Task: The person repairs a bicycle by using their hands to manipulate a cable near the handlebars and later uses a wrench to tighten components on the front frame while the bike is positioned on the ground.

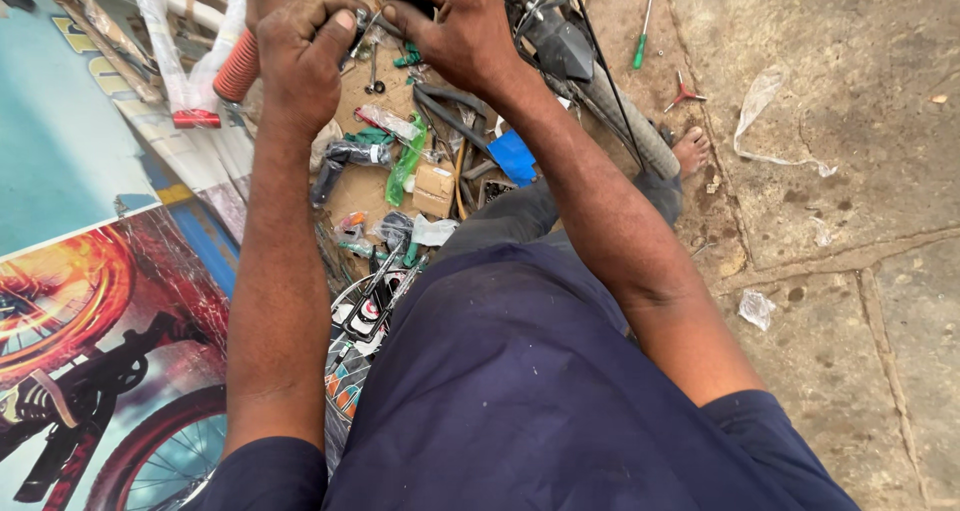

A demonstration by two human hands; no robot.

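Your left hand (300,46) is clenching around a dark bar beside the orange grip (238,68) at eleven o'clock; your right hand (450,26) is pinching a thin black cable (600,56) at twelve.

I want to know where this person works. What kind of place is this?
Probably a bicycle repair spot outdoors. A red handlebar grip sits by the left hand, a green screwdriver lies on the stone floor, and small parts litter the ground.
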